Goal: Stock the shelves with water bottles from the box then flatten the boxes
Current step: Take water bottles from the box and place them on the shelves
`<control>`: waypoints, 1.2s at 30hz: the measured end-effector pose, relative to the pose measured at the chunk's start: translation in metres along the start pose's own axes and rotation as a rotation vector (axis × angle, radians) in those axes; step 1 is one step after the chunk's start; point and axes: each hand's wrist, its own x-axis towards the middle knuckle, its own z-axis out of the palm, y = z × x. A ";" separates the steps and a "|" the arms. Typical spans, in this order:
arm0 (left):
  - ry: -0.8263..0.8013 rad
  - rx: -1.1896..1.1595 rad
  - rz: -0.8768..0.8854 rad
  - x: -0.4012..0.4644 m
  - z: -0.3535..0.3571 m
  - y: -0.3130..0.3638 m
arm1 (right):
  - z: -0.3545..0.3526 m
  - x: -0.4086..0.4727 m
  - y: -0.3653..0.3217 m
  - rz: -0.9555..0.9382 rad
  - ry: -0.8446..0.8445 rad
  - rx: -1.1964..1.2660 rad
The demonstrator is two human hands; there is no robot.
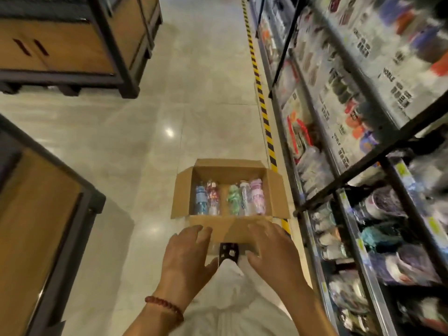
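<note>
An open cardboard box (228, 169) sits on the shiny floor in the aisle, its flaps folded outward. Inside lie several wrapped water bottles (230, 200) in blue, red, green, white and pink, side by side. My left hand (186, 251), with a red bead bracelet at the wrist, hovers over the box's near flap with fingers spread. Beside it, my right hand (271, 248) is likewise spread above the same flap. Neither hand holds anything. The shelves (344, 180) on the right carry packaged bottles and other goods.
A yellow-and-black striped tape line (260, 100) runs along the shelf base. Wooden display units with dark frames stand at the upper left (72, 52) and near left (41, 214). My foot in a dark sandal (229, 253) is just behind the box.
</note>
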 end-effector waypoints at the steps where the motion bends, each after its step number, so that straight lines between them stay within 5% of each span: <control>1: 0.015 -0.015 0.010 0.023 -0.006 -0.001 | -0.003 0.024 0.007 -0.006 -0.010 -0.001; 10: 0.019 -0.016 0.027 0.215 -0.037 -0.034 | -0.001 0.226 0.047 -0.069 -0.086 -0.026; 17: -0.097 -0.114 -0.069 0.307 0.019 -0.092 | 0.069 0.322 0.046 -0.050 -0.195 -0.021; 27: -0.565 -0.237 -0.310 0.400 0.264 -0.168 | 0.288 0.370 0.129 0.261 -0.580 0.012; 36: -0.676 -0.376 -0.534 0.461 0.437 -0.192 | 0.469 0.406 0.173 0.319 -0.719 0.161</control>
